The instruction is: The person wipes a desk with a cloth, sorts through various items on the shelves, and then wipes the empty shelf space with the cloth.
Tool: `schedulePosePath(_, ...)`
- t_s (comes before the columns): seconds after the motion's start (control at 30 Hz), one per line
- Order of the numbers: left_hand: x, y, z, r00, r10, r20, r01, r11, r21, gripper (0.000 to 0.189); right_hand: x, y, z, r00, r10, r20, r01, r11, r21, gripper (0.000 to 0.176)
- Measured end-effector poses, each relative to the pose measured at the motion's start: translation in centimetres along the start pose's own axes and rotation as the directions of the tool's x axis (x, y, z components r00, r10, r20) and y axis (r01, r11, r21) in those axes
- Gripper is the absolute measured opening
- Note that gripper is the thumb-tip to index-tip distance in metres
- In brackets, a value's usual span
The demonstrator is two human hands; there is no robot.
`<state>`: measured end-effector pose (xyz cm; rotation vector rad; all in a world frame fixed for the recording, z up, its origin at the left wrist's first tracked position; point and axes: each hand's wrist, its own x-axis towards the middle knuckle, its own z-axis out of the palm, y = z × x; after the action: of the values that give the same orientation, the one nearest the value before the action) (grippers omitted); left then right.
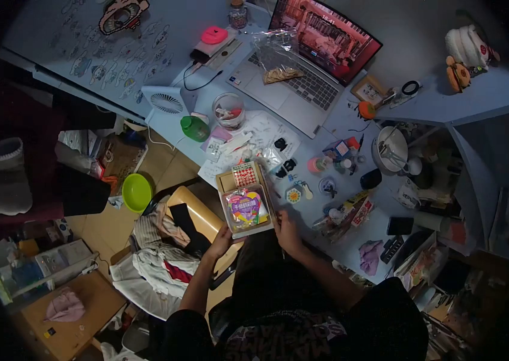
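Note:
A shallow cardboard box [230,180] sits at the near edge of the cluttered desk [381,225]. Inside it lies a colourful heart-shaped packet [245,207], with a small red-and-white dotted item [244,174] at its far end. My left hand [220,242] holds the box's near left corner from below. My right hand [287,231] grips its near right corner, fingers curled on the edge. Both forearms reach up from my dark clothing at the bottom.
An open laptop [311,57] with a plastic bag [276,57] on its keyboard stands at the back. A small white fan [167,102], green bottle [195,128], clear jar [228,110], metal bowl [390,150] and several trinkets crowd the desk. A yellow chair [197,216] with clothes and a green basin [137,192] are left.

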<state>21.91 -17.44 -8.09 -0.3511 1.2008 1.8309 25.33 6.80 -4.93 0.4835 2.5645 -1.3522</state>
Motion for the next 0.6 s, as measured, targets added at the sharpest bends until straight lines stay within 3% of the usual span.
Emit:
schedulePosePath(0.1,0.6,1.1,1.4,0.999,-0.024,-0.024,0.024,1.000,0.000,0.043,0.1,-1.9,-1.1,0.997,-0.005,-0.072,0.001,0.999,-0.048,0.032)
schedulePosePath(0.17,0.5,2.0,2.7,0.998,0.009,-0.062,-0.008,1.000,0.019,0.041,0.3,-4.3,-2.8,0.986,0.167,0.020,-0.150,0.928,-0.340,0.036)
schedulePosePath(0.2,0.8,1.8,2.7,0.998,0.005,-0.057,-0.003,1.000,0.023,0.041,0.4,-4.6,-3.1,0.985,0.172,0.015,-0.157,0.928,-0.338,0.036)
schedulePosePath(0.27,1.6,1.5,2.7,0.997,-0.011,-0.070,0.016,0.997,0.073,0.043,0.5,-5.0,-3.6,0.985,0.159,0.064,-0.103,0.848,-0.521,0.047)
schedulePosePath(0.3,2.1,1.0,2.3,0.998,-0.017,-0.062,0.022,0.997,0.077,0.043,0.4,-4.8,-3.5,0.984,0.167,0.056,-0.115,0.847,-0.519,0.047)
schedulePosePath(0.37,3.0,0.1,1.3,1.000,0.009,0.026,-0.011,0.998,0.066,0.046,0.2,-3.9,-3.3,0.999,0.000,-0.044,-0.024,0.832,-0.554,0.044)
schedulePosePath(0.5,3.4,1.0,2.0,0.996,0.070,0.046,-0.079,0.972,0.220,0.044,0.4,-3.1,-3.6,0.997,0.003,-0.079,-0.042,0.871,-0.489,0.044)
schedulePosePath(0.6,3.6,1.2,1.6,0.998,0.000,-0.067,0.020,0.953,0.301,0.042,-0.1,-2.9,-3.6,0.989,-0.022,-0.149,-0.049,0.891,-0.452,0.045)
